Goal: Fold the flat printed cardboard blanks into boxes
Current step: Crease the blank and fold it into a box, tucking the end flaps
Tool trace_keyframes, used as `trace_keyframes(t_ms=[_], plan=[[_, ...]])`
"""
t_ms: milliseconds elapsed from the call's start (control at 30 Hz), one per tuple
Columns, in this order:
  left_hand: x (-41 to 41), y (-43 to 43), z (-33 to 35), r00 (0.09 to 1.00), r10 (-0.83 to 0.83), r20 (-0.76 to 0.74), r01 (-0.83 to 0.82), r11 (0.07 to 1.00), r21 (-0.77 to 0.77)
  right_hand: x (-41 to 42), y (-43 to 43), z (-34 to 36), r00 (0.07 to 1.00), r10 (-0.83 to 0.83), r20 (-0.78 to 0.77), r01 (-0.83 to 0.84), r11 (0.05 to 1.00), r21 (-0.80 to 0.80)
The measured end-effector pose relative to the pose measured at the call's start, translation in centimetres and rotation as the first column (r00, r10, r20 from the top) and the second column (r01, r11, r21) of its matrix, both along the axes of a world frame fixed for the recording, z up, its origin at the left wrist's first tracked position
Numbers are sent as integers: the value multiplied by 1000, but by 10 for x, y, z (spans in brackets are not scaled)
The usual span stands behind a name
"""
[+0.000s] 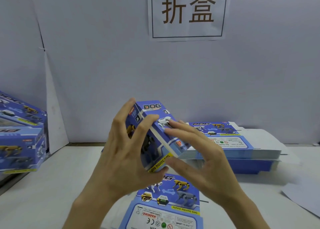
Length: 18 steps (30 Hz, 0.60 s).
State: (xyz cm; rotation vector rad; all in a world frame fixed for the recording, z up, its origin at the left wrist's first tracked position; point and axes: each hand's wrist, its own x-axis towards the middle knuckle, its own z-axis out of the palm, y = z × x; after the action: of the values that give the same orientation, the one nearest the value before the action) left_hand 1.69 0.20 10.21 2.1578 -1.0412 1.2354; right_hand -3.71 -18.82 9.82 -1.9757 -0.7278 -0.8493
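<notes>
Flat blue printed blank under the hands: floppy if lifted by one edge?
The flat blue printed cardboard blank looks thin, so probably light and bendy. Its smooth print suggests it slides easily on the white table.

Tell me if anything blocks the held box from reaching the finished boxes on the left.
Nothing visible does. The left hand grips the box, right hand touching it; only bare table separates it from the finished boxes.

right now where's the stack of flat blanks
In the head view the stack of flat blanks lies on the table at right, just behind the right hand and the folded box.
</notes>
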Motion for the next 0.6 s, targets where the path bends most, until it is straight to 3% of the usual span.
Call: trace_keyframes(t_ms=[233,367,600], plan=[[0,5,2,1000,-2,27,3,1000,-19,10,17,-12,975,-89,202,94,996,-14],[-6,-1,6,994,-107,-7,106,989,-107,8,14,-12,974,-45,222,11,988,154],[-11,7,15,999,16,48,-18,999,34,6,19,-10,950,-84,300,36,986,163]])
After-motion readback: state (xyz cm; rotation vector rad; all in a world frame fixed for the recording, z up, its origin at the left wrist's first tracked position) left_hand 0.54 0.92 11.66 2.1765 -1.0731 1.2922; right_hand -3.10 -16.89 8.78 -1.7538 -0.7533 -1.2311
